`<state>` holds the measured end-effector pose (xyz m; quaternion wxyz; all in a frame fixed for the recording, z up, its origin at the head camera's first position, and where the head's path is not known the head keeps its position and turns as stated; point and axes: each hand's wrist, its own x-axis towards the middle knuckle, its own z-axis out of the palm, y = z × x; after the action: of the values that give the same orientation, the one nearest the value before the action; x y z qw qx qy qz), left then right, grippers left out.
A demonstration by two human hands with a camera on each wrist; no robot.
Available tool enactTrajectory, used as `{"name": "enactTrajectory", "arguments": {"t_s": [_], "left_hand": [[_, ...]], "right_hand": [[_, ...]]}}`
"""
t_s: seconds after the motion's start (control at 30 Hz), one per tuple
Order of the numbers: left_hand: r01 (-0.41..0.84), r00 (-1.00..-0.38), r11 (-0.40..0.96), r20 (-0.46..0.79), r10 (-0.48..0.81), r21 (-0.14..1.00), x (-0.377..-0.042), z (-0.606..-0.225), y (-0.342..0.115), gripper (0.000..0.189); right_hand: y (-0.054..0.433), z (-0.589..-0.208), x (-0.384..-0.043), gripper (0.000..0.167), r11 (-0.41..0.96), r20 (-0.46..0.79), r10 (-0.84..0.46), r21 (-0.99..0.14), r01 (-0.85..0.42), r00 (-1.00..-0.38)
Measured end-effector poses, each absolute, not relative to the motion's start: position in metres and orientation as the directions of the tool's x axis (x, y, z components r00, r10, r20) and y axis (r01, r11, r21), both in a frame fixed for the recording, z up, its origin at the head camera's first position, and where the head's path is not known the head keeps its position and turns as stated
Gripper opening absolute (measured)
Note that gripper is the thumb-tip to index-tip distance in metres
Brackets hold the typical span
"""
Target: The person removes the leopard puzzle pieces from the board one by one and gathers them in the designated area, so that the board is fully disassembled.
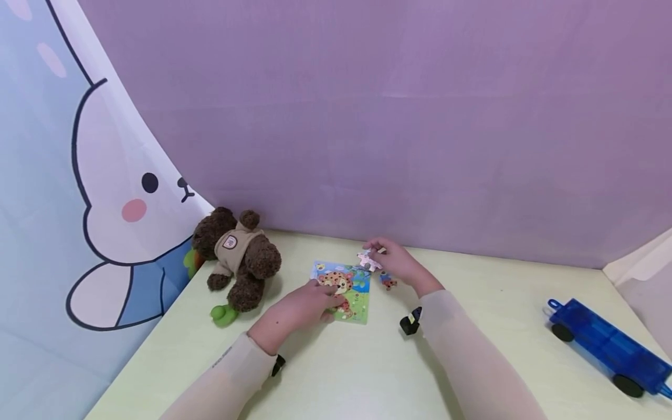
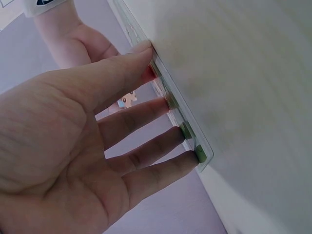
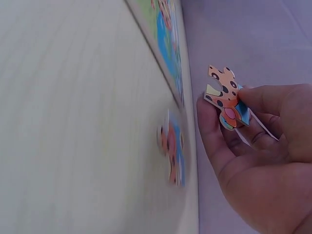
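Observation:
A jigsaw puzzle (image 1: 357, 309) with a spotted cartoon leopard lies on the table. My left hand (image 1: 310, 302) rests over its left side. In the left wrist view the left fingertips (image 2: 168, 105) touch the puzzle's edge, fingers fairly straight. My right hand (image 1: 396, 259) pinches a jigsaw piece (image 3: 226, 95) between thumb and fingers, beyond the puzzle's upper right corner. That piece is orange with dark spots and some blue. Another jigsaw piece (image 1: 388, 280) lies on the table just right of the puzzle, below the right hand; it also shows in the right wrist view (image 3: 173, 151).
A brown plush bear (image 1: 238, 251) in a beige shirt lies at the left, with a small green toy (image 1: 224, 315) beside it. A blue wheeled toy wagon (image 1: 609, 344) stands at the right. A purple cloth (image 1: 399, 116) hangs along the table's back edge.

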<state>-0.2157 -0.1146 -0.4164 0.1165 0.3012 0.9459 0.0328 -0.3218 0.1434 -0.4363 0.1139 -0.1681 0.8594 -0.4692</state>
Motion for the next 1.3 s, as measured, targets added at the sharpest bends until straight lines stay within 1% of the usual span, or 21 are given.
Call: {"name": "enactTrajectory", "arguments": {"t_s": [0.2, 0.43, 0.63, 0.77, 0.97, 1.17, 1.3], "left_hand": [[0.576, -0.784, 0.807, -0.192, 0.59, 0.128, -0.215, -0.416, -0.115, 0.049], [0.568, -0.79, 0.814, -0.199, 0.58, 0.12, -0.216, -0.418, -0.115, 0.049], [0.559, -0.792, 0.819, -0.209, 0.574, 0.13, -0.216, -0.42, -0.115, 0.053], [0.561, -0.793, 0.818, -0.202, 0.575, 0.125, -0.216, -0.419, -0.116, 0.051], [0.564, -0.791, 0.817, -0.205, 0.577, 0.123, -0.217, -0.418, -0.116, 0.05], [0.571, -0.786, 0.813, -0.207, 0.582, 0.114, -0.217, -0.419, -0.116, 0.05], [0.574, -0.787, 0.813, -0.205, 0.582, 0.103, -0.217, -0.419, -0.116, 0.049]], "right_hand": [[0.164, -0.439, -0.324, 0.035, 0.48, -0.059, -0.378, -0.866, -0.141, -0.924], [0.194, -0.439, -0.325, 0.035, 0.469, -0.046, -0.368, -0.871, -0.143, -0.929], [0.22, -0.442, -0.322, 0.035, 0.496, -0.079, -0.379, -0.859, -0.13, -0.922], [0.231, -0.443, -0.32, 0.032, 0.521, -0.103, -0.383, -0.845, -0.123, -0.918], [0.237, -0.448, -0.321, 0.029, 0.563, -0.107, -0.417, -0.81, -0.164, -0.903], [0.235, -0.454, -0.321, 0.027, 0.573, -0.13, -0.458, -0.799, -0.18, -0.879], [0.235, -0.457, -0.322, 0.025, 0.597, -0.143, -0.454, -0.782, -0.181, -0.88]]}}
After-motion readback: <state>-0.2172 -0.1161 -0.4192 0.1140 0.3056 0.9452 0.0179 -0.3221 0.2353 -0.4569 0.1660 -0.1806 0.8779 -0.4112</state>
